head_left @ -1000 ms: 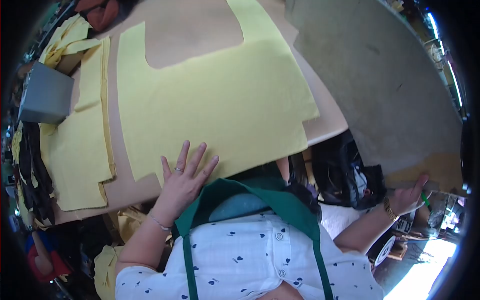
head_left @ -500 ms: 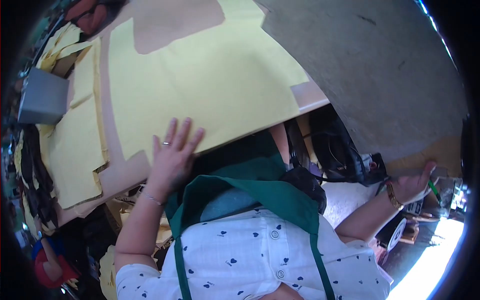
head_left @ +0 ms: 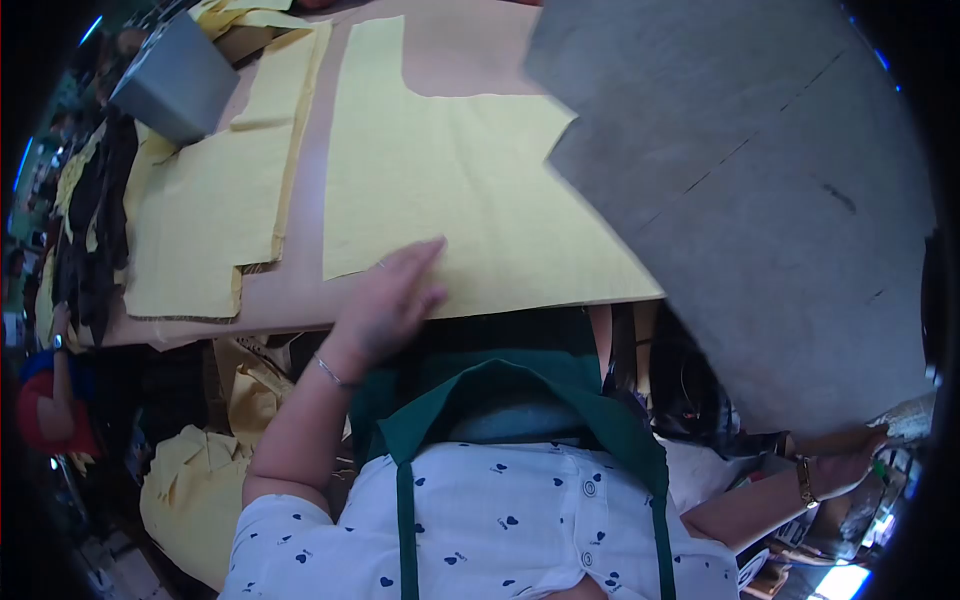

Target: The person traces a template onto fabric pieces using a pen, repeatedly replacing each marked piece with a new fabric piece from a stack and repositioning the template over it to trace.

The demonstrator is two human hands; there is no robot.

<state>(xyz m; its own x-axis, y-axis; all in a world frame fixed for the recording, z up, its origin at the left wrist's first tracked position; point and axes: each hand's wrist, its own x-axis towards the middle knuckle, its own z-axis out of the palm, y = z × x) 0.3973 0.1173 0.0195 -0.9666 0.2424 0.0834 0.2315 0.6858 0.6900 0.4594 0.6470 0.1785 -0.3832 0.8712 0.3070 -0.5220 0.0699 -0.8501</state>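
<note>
A large pale yellow fabric piece (head_left: 450,190) lies flat on the tabletop (head_left: 312,190), its right side cut off from view by a big grey sheet (head_left: 740,190). Over the fabric's front edge is my left hand (head_left: 393,298), thumb apart from the fingers, with nothing in it; its fingers point up and to the right. Out at the far right, past the lower edge of the grey sheet, my right hand (head_left: 842,474) is small and partly blurred, with a thin green pen-like object (head_left: 879,467) at its fingers.
Layered yellow pieces (head_left: 210,210) lie on the table's left, with a grey box (head_left: 178,78) behind them and dark cloth (head_left: 98,235) at the far left. Crumpled yellow fabric (head_left: 195,490) is below the table. Another person's arm (head_left: 62,385) shows at lower left.
The camera view has turned, and the table things sit further right in it. My left hand has rotated, its fingers now slanting right and closer together. My right hand sits lower in view.
</note>
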